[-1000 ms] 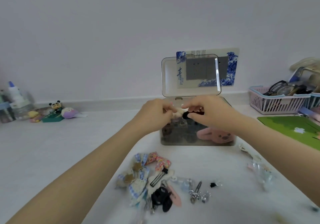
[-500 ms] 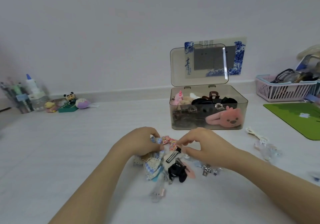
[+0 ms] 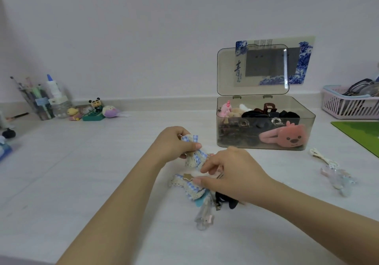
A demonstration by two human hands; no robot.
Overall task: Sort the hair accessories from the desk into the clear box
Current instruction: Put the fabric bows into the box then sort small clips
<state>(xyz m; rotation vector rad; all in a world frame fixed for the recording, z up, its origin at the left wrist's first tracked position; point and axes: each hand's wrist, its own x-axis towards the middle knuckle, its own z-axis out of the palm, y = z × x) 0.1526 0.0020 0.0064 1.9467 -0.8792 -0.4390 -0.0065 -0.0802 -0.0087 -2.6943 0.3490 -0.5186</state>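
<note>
The clear box (image 3: 307, 119) stands on the white desk with its lid up, holding dark claw clips, plush clips and a pink animal clip. In front of it lies a pile of hair accessories. My left hand (image 3: 174, 142) grips a blue gingham lace bow (image 3: 193, 153) lifted off the pile. My right hand (image 3: 231, 172) is over the pile, fingers curled, pinching something small and partly hidden beside a second gingham bow with a star (image 3: 187, 180). Black clips (image 3: 225, 200) and a clear clip (image 3: 203, 217) lie under my right wrist.
More clear and pastel clips (image 3: 336, 177) and a white clip (image 3: 322, 157) lie right of the pile. A pink basket (image 3: 348, 106) and green mat (image 3: 363, 133) are at far right. A pen cup (image 3: 39, 102), bottle and small toys (image 3: 96, 110) stand at back left.
Both hands came back from the box to the pile on the desk. My left hand has taken up a gingham bow; my right hand reached into the pile.
</note>
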